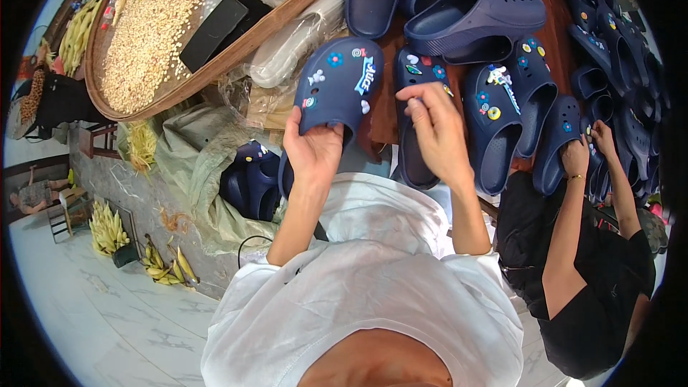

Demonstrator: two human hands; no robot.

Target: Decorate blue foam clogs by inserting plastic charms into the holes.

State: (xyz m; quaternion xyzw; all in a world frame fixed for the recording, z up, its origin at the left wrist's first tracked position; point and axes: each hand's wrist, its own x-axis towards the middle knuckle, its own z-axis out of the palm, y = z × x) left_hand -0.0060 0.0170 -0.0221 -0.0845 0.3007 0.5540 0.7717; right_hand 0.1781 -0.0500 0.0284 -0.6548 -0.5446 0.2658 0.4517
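Note:
My left hand grips a navy clog at its opening, fingers inside and thumb on the outer side. Colourful charms dot the toe of that clog: a blue flower, a white bow shape, swirls and a lettered blue-and-white piece. My right hand is raised to the right of it, index finger and thumb brought together; anything between them is too small to make out. Just beneath the right hand lies another navy clog, with charms on its toe. Beside it is a charm-covered clog.
More navy clogs crowd the reddish-brown table. A round woven tray holds pale kernels and a black box. To my left an open sack contains clogs. At right, a co-worker's hands handle a clog.

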